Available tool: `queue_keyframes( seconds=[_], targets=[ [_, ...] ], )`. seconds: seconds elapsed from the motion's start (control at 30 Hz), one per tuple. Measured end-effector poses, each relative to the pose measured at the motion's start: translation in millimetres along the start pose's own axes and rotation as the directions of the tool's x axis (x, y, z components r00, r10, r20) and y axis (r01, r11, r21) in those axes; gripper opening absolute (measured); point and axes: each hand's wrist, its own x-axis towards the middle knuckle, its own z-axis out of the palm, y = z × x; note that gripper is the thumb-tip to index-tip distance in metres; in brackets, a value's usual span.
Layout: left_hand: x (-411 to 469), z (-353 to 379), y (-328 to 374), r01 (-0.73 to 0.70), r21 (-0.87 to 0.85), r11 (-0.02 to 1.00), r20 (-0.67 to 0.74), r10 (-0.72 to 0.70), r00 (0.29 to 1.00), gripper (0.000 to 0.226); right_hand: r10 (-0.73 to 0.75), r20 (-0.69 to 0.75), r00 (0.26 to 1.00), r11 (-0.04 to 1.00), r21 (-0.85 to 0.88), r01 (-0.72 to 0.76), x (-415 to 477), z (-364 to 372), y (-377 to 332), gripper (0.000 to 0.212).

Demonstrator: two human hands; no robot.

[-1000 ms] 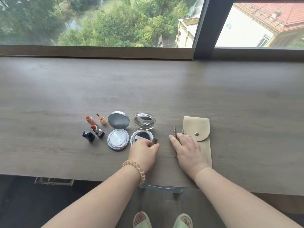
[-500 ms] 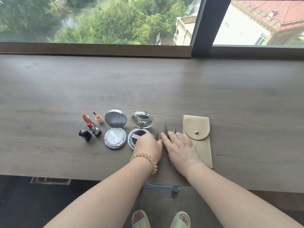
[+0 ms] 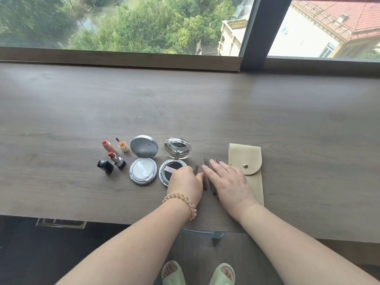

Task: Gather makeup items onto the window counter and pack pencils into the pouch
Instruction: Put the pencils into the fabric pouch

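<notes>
Right hand (image 3: 228,182) lies flat, fingers (image 3: 218,167) straight and together over 2 pencils (image 3: 205,182) on the tabletop (image 3: 205,99). The pouch (image 3: 246,157) lies just right of them. Left hand (image 3: 185,179) fingers curl, pinching a short brown pencil (image 3: 196,170).

You're in a high-floor home: wood counter (image 3: 205,103) under 2 window panes (image 3: 61,21) across the top, treetops (image 3: 160,27) and a red roof (image 3: 349,15) outside, slippers (image 3: 173,272) at bottom centre.
</notes>
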Motion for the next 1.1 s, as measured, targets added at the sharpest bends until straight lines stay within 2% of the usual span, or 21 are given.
queue_keyframes(
  seconds=[0.13, 0.23, 0.33, 0.53, 0.67, 0.77, 0.87, 0.93, 1.0, 1.1],
  targets=[
    [-5, -1, 0, -0.001, -0.052, 0.999, -0.027, -0.001, 1.0, 0.028, 0.036, -0.011, 0.999, 0.999, 0.022, -0.035, -3, 0, 5, 0.052],
    [-7, 0, 1, -0.007, -0.061, 0.998, -0.027, 0.006, 1.0, 0.031, 0.071, -0.12, 0.99, 0.996, 0.065, -0.064, -12, -2, 11, 0.038],
    [-8, 2, 1, 0.0, -0.054, 0.999, -0.014, 0.0, 1.0, 0.032, 0.032, -0.143, 0.989, 0.999, 0.035, -0.027, -26, -1, 11, 0.028],
    [-10, 2, 1, -0.014, -0.035, 0.999, -0.013, 0.013, 1.0, 0.035, -0.003, -0.086, 0.996, 1.0, -0.027, 0.001, -34, 3, -5, 0.044],
    [-12, 1, -1, -0.04, -0.048, 0.998, -0.03, 0.039, 0.999, 0.037, 0.09, -0.125, 0.988, 0.995, -0.021, -0.093, -33, -8, 10, 0.043],
    [-14, 1, -2, -0.065, -0.074, 0.995, -0.06, 0.061, 0.996, 0.04, 0.236, -0.141, 0.961, 0.971, -0.005, -0.239, -27, -17, 45, 0.04],
    [-17, 1, 1, -0.094, -0.089, 0.992, -0.105, 0.085, 0.991, 0.041, 0.341, 0.029, 0.939, 0.939, 0.023, -0.342, -19, -28, 72, 0.063],
    [-19, 2, 4, -0.108, -0.103, 0.989, -0.115, 0.096, 0.989, 0.04, 0.307, 0.168, 0.937, 0.949, 0.027, -0.315, -13, -32, 81, 0.074],
    [-21, 3, 8, -0.124, -0.125, 0.984, -0.122, 0.109, 0.986, 0.039, 0.266, 0.252, 0.93, 0.957, 0.048, -0.286, -7, -33, 90, 0.079],
    [-22, 4, 15, -0.151, -0.143, 0.978, -0.136, 0.132, 0.982, 0.036, 0.237, 0.298, 0.925, 0.961, 0.068, -0.268, -1, -32, 97, 0.078]
  ],
)
